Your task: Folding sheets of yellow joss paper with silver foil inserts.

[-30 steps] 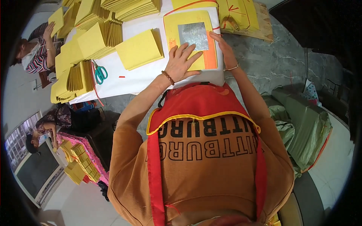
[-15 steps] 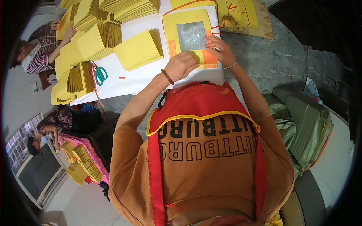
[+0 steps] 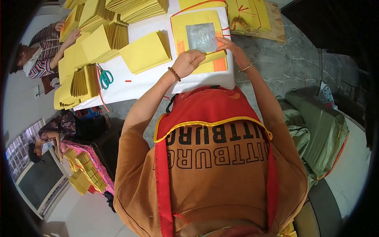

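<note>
A yellow paper sheet (image 3: 215, 17) with a silver square (image 3: 200, 36) and orange bands lies at the near right corner of the white-covered table. Its near edge is lifted and folded up toward the silver square. My left hand (image 3: 188, 64) pinches this folded edge near its left end, fingers closed. At the sheet's right side, my right hand (image 3: 233, 49) has its fingers stretched out over the fold and the square's near corner. Whether the right thumb grips the fold is hidden. A red string (image 3: 197, 6) runs along the sheet's far side.
To the left are a folded yellow paper bundle (image 3: 146, 53), several fanned yellow stacks (image 3: 114, 39), teal-handled scissors (image 3: 106, 77) and a red scrap (image 3: 128, 81). One person (image 3: 43, 55) handles papers at far left; another (image 3: 55, 132) works at lower left. Green wrapped bundles (image 3: 316, 126) stand at right.
The sheet's near edge has been raised and folded away from me. My left hand moved slightly up and left with it; my right hand's fingers straightened and its wrist shifted slightly right.
</note>
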Demonstrator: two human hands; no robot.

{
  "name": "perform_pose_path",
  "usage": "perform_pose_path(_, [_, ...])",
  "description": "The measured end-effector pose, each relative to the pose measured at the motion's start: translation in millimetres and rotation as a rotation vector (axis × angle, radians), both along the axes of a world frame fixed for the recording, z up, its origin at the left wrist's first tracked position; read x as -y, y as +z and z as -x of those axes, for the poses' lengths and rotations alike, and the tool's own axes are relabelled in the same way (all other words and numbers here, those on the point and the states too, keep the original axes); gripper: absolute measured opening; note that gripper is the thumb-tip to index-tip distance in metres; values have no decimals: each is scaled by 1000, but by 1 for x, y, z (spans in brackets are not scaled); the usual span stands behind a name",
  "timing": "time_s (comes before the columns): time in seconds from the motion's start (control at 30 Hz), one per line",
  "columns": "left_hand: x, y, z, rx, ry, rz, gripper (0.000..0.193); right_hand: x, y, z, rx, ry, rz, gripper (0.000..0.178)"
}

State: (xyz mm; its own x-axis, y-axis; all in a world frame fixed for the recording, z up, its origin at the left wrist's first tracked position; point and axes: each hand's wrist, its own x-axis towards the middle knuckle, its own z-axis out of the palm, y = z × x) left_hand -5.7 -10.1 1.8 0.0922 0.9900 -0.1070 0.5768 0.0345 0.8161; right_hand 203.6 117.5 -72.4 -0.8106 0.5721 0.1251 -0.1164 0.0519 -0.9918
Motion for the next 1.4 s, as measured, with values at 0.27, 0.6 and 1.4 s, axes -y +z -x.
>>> perform_pose_path(0.27, [-9,12,5,394,194,398,19,7,10,2,262,-6,-486,41])
perform_pose_path(0.6, [-6,3,3,377,132,301,17,9,11,6,192,-64,-543,34])
perform_pose_path(1.4, [39,14,38,-342,-83,-487,32,22,81,-22,288,11,-997,30])
